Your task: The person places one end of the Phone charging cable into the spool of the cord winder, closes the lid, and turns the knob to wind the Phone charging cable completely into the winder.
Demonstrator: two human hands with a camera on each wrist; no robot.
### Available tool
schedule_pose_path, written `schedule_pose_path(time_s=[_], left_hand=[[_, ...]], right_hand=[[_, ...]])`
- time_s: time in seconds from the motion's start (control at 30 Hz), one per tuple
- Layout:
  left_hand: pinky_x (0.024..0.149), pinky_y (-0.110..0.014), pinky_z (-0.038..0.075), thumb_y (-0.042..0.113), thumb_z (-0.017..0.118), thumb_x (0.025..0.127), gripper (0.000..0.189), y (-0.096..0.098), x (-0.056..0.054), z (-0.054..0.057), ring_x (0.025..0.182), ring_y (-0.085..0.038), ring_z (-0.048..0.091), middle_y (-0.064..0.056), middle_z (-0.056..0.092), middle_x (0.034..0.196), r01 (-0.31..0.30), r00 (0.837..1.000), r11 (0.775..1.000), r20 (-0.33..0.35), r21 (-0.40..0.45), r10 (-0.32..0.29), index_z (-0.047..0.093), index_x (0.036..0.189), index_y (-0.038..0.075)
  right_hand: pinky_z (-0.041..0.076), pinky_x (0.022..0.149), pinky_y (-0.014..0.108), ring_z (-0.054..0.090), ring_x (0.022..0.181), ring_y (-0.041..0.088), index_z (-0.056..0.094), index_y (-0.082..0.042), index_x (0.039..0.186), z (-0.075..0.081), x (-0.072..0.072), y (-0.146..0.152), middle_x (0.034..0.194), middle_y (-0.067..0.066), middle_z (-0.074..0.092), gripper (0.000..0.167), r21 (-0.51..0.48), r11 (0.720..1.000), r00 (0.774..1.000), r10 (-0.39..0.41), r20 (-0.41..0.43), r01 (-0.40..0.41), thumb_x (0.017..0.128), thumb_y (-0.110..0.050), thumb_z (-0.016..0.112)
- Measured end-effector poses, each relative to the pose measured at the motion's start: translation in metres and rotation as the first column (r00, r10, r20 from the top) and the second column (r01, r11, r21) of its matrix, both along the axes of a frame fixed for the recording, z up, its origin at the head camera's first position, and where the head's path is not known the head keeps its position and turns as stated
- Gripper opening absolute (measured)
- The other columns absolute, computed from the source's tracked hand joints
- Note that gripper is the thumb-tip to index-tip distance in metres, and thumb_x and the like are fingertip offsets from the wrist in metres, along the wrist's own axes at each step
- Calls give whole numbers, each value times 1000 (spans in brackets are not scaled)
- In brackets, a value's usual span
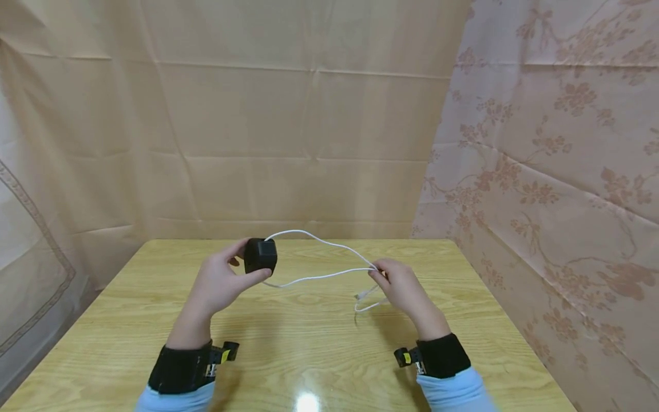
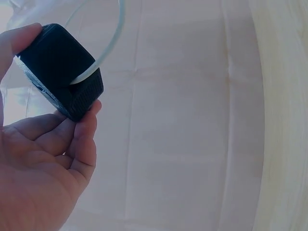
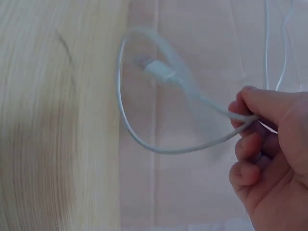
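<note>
My left hand (image 1: 221,283) grips a black block-shaped object (image 1: 260,256) between thumb and fingers, raised over the table. A white cable (image 1: 319,277) runs from it in two strands; in the left wrist view one strand of the cable (image 2: 111,45) enters a slot or hole in the black block (image 2: 60,67). On the right, my right hand (image 1: 404,286) pinches both strands together between thumb and forefinger. Past that pinch, a loop of cable (image 3: 163,152) hangs with a USB-type plug (image 3: 156,69) at its end, slightly blurred.
Beneath both hands lies a light wood-grain table (image 1: 319,355). A beige cloth (image 1: 288,137) hangs behind its far edge, and a floral curtain (image 1: 556,171) runs along the right side. Each wrist wears a black band (image 1: 180,369) with a small camera.
</note>
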State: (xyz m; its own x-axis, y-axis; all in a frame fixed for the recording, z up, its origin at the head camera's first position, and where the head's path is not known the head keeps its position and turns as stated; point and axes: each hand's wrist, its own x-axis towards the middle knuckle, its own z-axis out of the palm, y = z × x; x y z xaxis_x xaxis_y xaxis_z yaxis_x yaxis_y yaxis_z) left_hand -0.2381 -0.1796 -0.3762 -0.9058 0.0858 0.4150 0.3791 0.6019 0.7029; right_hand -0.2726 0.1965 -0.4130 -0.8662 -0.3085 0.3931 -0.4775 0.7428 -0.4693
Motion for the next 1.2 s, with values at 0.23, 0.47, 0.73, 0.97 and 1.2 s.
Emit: schedule_pose_path(time_s=[0.23, 0.47, 0.73, 0.97, 1.2], left_hand=[[77, -41, 44, 37, 86, 82, 79, -12, 1, 4, 102, -35, 55, -13, 64, 116, -45, 999, 999, 9, 6, 45, 53, 146, 2], [80, -43, 43, 36, 85, 84, 81, -20, 0, 4, 103, -36, 54, -16, 63, 117, -57, 998, 998, 15, 13, 57, 51, 147, -1], [84, -44, 42, 36, 84, 85, 80, -27, -3, 2, 103, -33, 53, -17, 64, 117, -59, 998, 998, 28, 16, 58, 51, 147, -1], [80, -42, 43, 41, 83, 85, 82, -32, -2, 2, 101, -35, 53, -18, 63, 118, -81, 996, 997, 44, -16, 81, 49, 148, -1], [82, -43, 43, 39, 83, 85, 80, -32, -4, 0, 100, -33, 55, -17, 65, 116, -73, 997, 997, 26, -20, 74, 51, 146, -2]], right_hand=[[36, 55, 31, 41, 60, 15, 67, -15, 93, -2, -7, 25, 71, -3, 49, 12, -23, 1000, 998, -7, 69, 9, 103, -19, 63], [41, 58, 33, 47, 63, 16, 67, -14, 93, -2, -10, 39, 73, -1, 54, 12, -12, 1000, 991, -15, 133, 17, 104, -18, 62], [49, 67, 38, 57, 74, 19, 74, -13, 96, 1, -8, 53, 83, -1, 65, 16, -103, 994, 975, 54, 216, -32, 104, -21, 62], [55, 74, 41, 68, 92, 30, 79, -13, 101, 2, -5, 60, 93, 1, 76, 18, -192, 970, 913, 212, 348, -151, 103, -22, 64], [53, 75, 39, 64, 88, 20, 79, -16, 102, 4, -2, 60, 93, -2, 74, 17, -189, 967, 903, 229, 364, -169, 103, -25, 64]])
